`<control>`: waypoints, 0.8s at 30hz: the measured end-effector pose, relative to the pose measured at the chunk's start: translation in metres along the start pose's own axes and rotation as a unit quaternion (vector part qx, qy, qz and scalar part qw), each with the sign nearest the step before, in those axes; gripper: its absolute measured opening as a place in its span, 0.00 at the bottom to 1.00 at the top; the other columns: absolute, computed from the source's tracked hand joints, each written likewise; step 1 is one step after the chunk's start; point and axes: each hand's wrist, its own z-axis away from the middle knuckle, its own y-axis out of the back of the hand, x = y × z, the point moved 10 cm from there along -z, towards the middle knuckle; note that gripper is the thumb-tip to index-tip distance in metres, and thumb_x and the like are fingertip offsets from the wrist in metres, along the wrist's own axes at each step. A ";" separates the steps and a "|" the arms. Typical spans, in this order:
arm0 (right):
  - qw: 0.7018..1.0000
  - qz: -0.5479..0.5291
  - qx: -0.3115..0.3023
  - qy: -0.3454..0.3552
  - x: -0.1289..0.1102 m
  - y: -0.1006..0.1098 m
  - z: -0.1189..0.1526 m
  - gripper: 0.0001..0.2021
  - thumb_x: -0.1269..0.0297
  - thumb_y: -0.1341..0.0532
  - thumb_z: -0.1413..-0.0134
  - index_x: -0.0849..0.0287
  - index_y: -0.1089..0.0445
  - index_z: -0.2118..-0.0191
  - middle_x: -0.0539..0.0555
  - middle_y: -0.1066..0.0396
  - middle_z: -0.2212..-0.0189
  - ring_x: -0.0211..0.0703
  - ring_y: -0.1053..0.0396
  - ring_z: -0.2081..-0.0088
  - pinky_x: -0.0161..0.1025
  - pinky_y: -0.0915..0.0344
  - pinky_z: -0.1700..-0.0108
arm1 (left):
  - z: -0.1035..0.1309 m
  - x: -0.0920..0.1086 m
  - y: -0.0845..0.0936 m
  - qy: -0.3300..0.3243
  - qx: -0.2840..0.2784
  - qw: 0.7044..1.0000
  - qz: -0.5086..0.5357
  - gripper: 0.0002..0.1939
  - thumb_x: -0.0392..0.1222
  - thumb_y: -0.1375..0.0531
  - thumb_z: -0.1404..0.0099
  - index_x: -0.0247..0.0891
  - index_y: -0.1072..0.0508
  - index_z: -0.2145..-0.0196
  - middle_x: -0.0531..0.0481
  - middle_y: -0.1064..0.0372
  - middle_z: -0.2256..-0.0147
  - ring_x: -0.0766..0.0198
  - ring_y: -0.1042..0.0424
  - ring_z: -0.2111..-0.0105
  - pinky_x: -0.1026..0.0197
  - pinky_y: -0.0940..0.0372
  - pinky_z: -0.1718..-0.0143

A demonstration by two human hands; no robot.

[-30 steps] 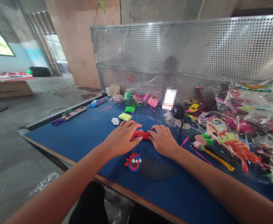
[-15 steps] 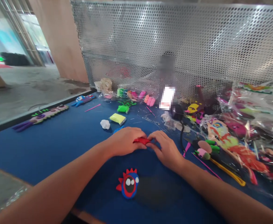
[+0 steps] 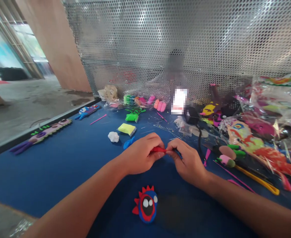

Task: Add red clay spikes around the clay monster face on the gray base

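A small lump of red modelling clay (image 3: 158, 149) is held above the blue table (image 3: 85, 158). My left hand (image 3: 144, 153) wraps its fingers round most of the lump. At the clay's right end, the thumb and forefinger of my right hand (image 3: 186, 160) pinch a thin tip. Nearer to me lies a clay figure (image 3: 147, 204) in blue and red, with red spikes, a black middle and white eye pieces. Beyond my left hand are a blue clay piece (image 3: 129, 142), a white clay lump (image 3: 113, 137) and a yellow clay pack (image 3: 126, 129).
Plastic-wrapped clay pieces (image 3: 257, 138) crowd the right side, beside a yellow-handled tool (image 3: 259, 178) and a pink tool (image 3: 207, 156). A bright phone screen (image 3: 179, 100) stands before the perforated metal panel (image 3: 125, 39). A long clay creature (image 3: 42, 135) lies at the left edge.
The red clay's right end is now drawn into a thinner tip between my hands. The view has shifted slightly, and more of the blue clay piece shows behind my left hand.
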 end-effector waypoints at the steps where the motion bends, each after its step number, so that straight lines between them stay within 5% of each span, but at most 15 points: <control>1: 1.000 0.000 0.008 0.003 0.000 0.001 0.000 0.05 0.72 0.45 0.38 0.56 0.35 0.65 0.51 0.33 0.70 0.39 0.35 0.68 0.36 0.37 0.65 | 0.000 0.000 -0.001 0.007 0.005 1.000 -0.001 0.04 0.36 0.45 0.33 0.38 0.32 0.61 0.48 0.32 0.61 0.63 0.32 0.61 0.61 0.37 0.60; 5: 0.999 -0.011 0.017 0.040 -0.005 0.003 0.003 0.07 0.74 0.44 0.39 0.56 0.32 0.59 0.53 0.30 0.66 0.39 0.31 0.64 0.37 0.34 0.61 | 0.003 -0.003 -0.006 0.039 -0.006 0.999 -0.009 0.12 0.40 0.42 0.35 0.40 0.34 0.53 0.49 0.29 0.58 0.60 0.30 0.60 0.59 0.37 0.61; 9: 0.997 -0.026 -0.003 0.074 -0.011 0.000 0.005 0.11 0.75 0.45 0.38 0.55 0.29 0.56 0.54 0.30 0.63 0.39 0.31 0.62 0.37 0.32 0.60 | 0.001 -0.003 -0.007 0.036 -0.008 0.999 -0.037 0.13 0.49 0.38 0.37 0.40 0.30 0.58 0.50 0.29 0.63 0.61 0.31 0.62 0.61 0.38 0.63; 24: 0.994 -0.013 0.007 0.110 -0.022 0.003 0.009 0.10 0.76 0.47 0.38 0.56 0.33 0.57 0.54 0.31 0.66 0.41 0.32 0.63 0.40 0.31 0.61 | 0.002 0.008 -0.008 -0.020 -0.019 1.000 -0.007 0.10 0.39 0.47 0.31 0.36 0.29 0.69 0.50 0.35 0.68 0.67 0.34 0.68 0.64 0.39 0.68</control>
